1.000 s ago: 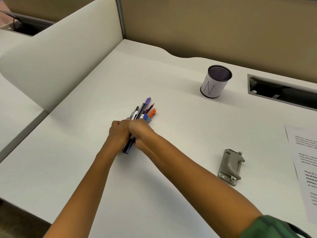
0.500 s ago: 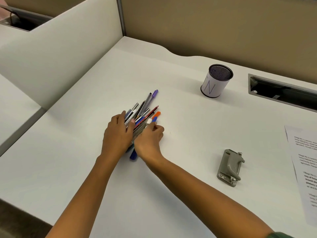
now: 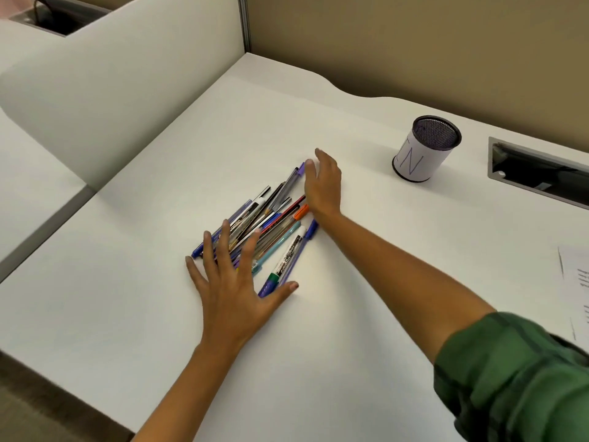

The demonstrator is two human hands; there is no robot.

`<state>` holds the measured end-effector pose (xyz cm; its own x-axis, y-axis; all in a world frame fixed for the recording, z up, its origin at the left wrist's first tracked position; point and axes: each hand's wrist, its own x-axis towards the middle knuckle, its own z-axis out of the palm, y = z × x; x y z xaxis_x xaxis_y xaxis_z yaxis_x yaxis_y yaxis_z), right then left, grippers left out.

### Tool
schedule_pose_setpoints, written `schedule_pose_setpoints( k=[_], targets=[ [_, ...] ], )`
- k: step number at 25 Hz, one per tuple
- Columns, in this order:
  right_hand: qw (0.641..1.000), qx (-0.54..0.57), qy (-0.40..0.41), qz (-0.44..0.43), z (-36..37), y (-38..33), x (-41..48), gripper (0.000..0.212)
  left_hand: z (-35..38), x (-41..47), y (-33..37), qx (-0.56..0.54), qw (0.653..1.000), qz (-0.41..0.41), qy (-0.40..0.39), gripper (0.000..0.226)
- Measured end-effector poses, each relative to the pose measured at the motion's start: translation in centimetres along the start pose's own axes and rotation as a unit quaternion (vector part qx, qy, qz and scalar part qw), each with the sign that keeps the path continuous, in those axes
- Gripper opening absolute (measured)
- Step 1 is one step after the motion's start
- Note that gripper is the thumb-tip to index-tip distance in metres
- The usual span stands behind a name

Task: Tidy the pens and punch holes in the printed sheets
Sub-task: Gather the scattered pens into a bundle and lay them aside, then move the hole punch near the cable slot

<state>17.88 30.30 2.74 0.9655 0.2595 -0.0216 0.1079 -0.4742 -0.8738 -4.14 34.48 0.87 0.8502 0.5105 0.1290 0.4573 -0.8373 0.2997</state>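
Bracketing the pens (image 3: 271, 231), your left hand (image 3: 232, 291) (fingers splayed flat) covers their near ends; your right hand (image 3: 323, 183) (open, gripping nothing) flanks the far tips.

"N" on pen cup (image 3: 417, 161); "camlin" on marker (image 3: 288, 255); sheet (image 3: 578, 282) txt illegible

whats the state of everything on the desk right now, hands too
pens: loose fanned pile lying flat on the desk, none in the cup
pen cup: upright, apart from the pile, no pens showing
left hand: open, flat, fingers spread over the pile's near end
right hand: open, edge against the pile's far side
printed sheets: flat at the right edge, mostly cut off
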Motion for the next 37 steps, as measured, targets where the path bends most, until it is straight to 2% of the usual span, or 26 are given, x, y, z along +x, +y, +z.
schedule_pose_setpoints(
  k=[3, 5, 8, 11, 16, 20, 22, 26, 31, 37],
  targets=[
    [0.994, -0.026, -0.101, -0.020, 0.2, -0.3, 2.8, 0.047, 0.9, -0.2, 0.1, 0.007, 1.000, -0.022, 0.002, 0.105],
    [0.988, -0.060, -0.132, -0.062, 0.3, 0.0, 3.2, 0.046, 1.2, 0.2, 0.2, 0.009, 0.999, -0.035, 0.010, 0.108],
    [0.985, -0.062, -0.126, -0.102, 1.1, 0.7, 2.0, 0.040, 1.8, 0.8, 0.3, 0.014, 0.999, -0.044, 0.023, 0.109],
    [0.989, -0.024, -0.116, -0.090, 2.1, 0.5, -0.2, 0.028, 2.1, 1.2, 0.4, 0.016, 0.998, -0.049, 0.035, 0.109],
    [0.993, 0.033, -0.093, -0.064, 2.4, -1.1, -3.2, 0.045, 2.3, 1.4, 0.4, 0.017, 0.996, -0.071, 0.047, 0.106],
    [0.987, 0.025, -0.136, -0.083, 0.9, -0.3, -4.2, 0.030, 1.9, 1.5, 0.6, 0.004, 0.993, -0.103, 0.063, 0.102],
    [0.986, 0.028, -0.145, -0.080, 0.1, 0.2, -4.6, 0.035, 1.9, 1.5, 0.6, -0.003, 0.992, -0.104, 0.073, 0.100],
    [0.989, 0.051, -0.076, -0.117, -2.3, 0.3, -6.2, 0.031, 1.5, 1.3, 0.7, -0.010, 0.992, -0.089, 0.088, 0.091],
    [0.985, 0.024, -0.014, -0.169, -7.0, 0.5, -9.3, 0.030, 0.8, 0.7, 1.1, -0.018, 0.992, -0.046, 0.117, 0.080],
    [0.978, 0.003, 0.094, -0.186, -13.0, 2.3, -15.2, 0.025, 0.7, -2.4, 4.1, -0.045, 0.992, 0.025, 0.114, 0.073]
  ],
)
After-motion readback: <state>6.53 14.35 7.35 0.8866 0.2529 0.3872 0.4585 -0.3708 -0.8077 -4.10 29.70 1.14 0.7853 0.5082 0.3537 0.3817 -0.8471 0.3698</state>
